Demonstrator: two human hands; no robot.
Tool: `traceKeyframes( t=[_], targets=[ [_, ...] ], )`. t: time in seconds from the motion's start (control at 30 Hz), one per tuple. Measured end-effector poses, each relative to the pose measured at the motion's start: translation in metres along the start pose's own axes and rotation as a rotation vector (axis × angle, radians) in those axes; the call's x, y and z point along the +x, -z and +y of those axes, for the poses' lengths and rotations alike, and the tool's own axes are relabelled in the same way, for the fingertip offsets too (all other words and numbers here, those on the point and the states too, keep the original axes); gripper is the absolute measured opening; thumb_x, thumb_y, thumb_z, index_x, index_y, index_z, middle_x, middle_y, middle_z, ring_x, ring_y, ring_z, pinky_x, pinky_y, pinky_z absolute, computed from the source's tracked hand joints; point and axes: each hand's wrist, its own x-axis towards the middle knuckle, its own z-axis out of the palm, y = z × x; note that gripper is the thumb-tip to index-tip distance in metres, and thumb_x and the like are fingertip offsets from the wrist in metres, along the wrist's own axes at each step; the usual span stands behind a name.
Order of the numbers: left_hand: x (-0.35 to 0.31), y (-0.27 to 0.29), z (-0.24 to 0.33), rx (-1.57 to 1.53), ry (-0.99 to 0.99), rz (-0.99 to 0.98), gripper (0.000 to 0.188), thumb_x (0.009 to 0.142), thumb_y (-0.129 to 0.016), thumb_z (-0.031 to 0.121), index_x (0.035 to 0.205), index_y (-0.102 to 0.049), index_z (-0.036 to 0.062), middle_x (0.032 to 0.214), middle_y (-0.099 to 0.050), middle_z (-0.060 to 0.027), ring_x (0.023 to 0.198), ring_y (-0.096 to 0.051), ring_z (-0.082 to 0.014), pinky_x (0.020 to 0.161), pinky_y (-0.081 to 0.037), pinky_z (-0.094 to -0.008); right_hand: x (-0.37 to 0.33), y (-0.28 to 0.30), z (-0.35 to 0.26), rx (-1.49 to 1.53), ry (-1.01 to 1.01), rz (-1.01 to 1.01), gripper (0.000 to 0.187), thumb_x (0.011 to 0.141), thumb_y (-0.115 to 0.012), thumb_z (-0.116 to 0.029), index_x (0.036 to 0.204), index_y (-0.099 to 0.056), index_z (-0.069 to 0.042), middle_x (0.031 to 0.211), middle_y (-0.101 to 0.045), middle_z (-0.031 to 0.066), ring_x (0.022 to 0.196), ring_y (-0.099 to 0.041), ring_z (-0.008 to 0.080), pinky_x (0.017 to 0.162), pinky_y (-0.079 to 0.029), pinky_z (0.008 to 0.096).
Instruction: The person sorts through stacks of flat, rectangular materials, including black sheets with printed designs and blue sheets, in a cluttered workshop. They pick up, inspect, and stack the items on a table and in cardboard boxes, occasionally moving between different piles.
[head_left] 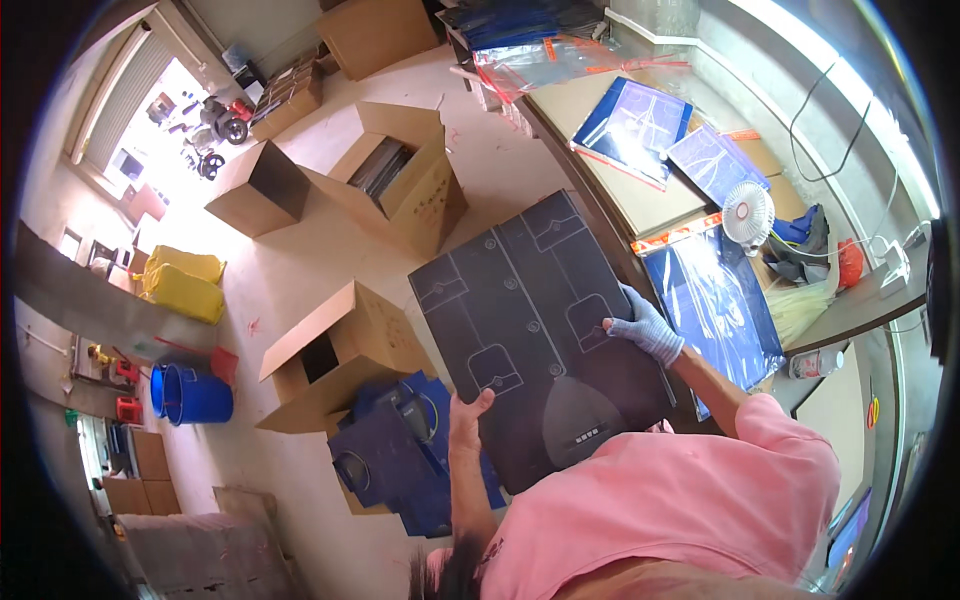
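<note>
Left hand (466, 418) and gloved right hand (645, 328) gripping dark printed cardboard sheet (535, 320)

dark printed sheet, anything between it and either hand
No. Both hands grip the dark printed sheet directly: the bare left hand at its lower edge and the gloved right hand at its right edge, with nothing visible between.

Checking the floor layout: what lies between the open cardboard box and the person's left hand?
In the head view, a heap of dark blue sheets lies on the floor between the open cardboard box and the left hand.
</note>
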Motion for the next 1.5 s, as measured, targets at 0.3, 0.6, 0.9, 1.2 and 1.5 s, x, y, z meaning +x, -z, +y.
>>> traceKeyframes(
  t=[0.3,0.6,0.9,1.2,1.5],
  targets=[
    [0.097,-0.019,0.092,0.247,-0.229,0.007,0.051,0.064,-0.076,0.006,0.108,-0.052,-0.0018,0.096,-0.061,-0.0091,0.085,-0.058,-0.0188,0.079,-0.045,-0.0273,0.09,-0.008,-0.029,0.527,-0.259,-0.231,0.061,0.074,-0.07,-0.024,0.124,-0.042,-0.004,0.115,-0.054,0.0082,0.101,-0.053,0.017,0.09,-0.04,0.0298],
    [0.203,0.02,0.159,0.121,-0.303,0.034,0.066,0.054,-0.08,0.006,0.113,-0.05,0.0009,0.099,-0.06,-0.0087,0.09,-0.057,-0.0202,0.081,-0.046,-0.03,0.241,-0.029,-0.036,0.382,-0.203,-0.321,0.031,0.073,-0.072,-0.017,0.098,-0.061,-0.003,0.091,-0.062,0.0028,0.086,-0.056,0.011,0.081,-0.044,0.027],
    [0.295,0.049,0.223,0.248,-0.087,-0.012,0.06,0.064,-0.079,0.019,0.111,-0.049,-0.0019,0.098,-0.06,-0.0083,0.087,-0.057,-0.0176,0.079,-0.045,-0.027,0.321,-0.066,-0.063,0.262,-0.186,-0.204,0.041,0.072,-0.072,-0.019,0.107,-0.057,-0.003,0.092,-0.059,-0.0011,0.084,-0.052,0.0073,0.077,-0.043,0.0241],
    [0.413,0.049,0.311,0.373,-0.083,-0.14,0.044,0.068,-0.073,0.007,0.106,-0.053,-0.0029,0.096,-0.061,-0.0094,0.088,-0.058,-0.0177,0.08,-0.045,-0.0279,0.388,-0.133,-0.082,0.406,-0.211,0.14,0.048,0.07,-0.072,-0.018,0.111,-0.053,-0.003,0.095,-0.06,0.0035,0.085,-0.055,0.0124,0.078,-0.044,0.0281],
    [0.512,0.098,0.36,0.317,-0.042,-0.26,0.046,0.069,-0.07,0.004,0.11,-0.051,-0.0037,0.098,-0.061,-0.0105,0.089,-0.058,-0.0196,0.08,-0.046,-0.0288,0.464,-0.187,-0.119,0.363,-0.231,0.348,0.042,0.07,-0.072,-0.014,0.107,-0.055,-0.003,0.093,-0.061,0.0035,0.084,-0.056,0.013,0.078,-0.045,0.0277]
  ],
)
